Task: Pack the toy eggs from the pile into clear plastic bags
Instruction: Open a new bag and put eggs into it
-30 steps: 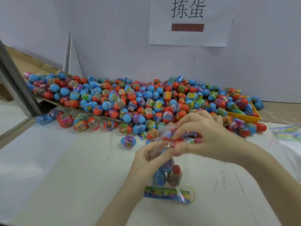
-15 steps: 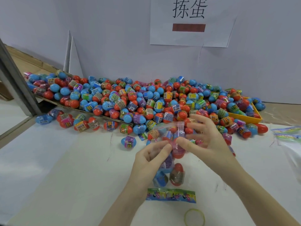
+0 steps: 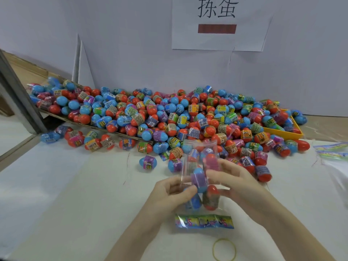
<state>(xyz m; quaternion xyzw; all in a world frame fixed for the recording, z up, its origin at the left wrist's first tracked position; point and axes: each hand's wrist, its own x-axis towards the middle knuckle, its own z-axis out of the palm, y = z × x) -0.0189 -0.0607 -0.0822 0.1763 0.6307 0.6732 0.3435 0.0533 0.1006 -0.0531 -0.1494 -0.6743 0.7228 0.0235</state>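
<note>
Both the left hand [image 3: 169,193] and right hand [image 3: 233,178] are gripping the clear bag [image 3: 202,185] of eggs between them. The egg pile [image 3: 169,117] is lying beyond; a rubber band [image 3: 224,249] is sitting nearer.

Right hand [image 3: 231,178] now lower, off bag mouth, gripping bag [image 3: 199,178] side. Bag top [image 3: 199,143] stands open above both hands. Left hand [image 3: 175,191] pinches bag lower down. Rubber band [image 3: 224,249] now bare on counter [image 3: 75,204], apart from bag.
</note>
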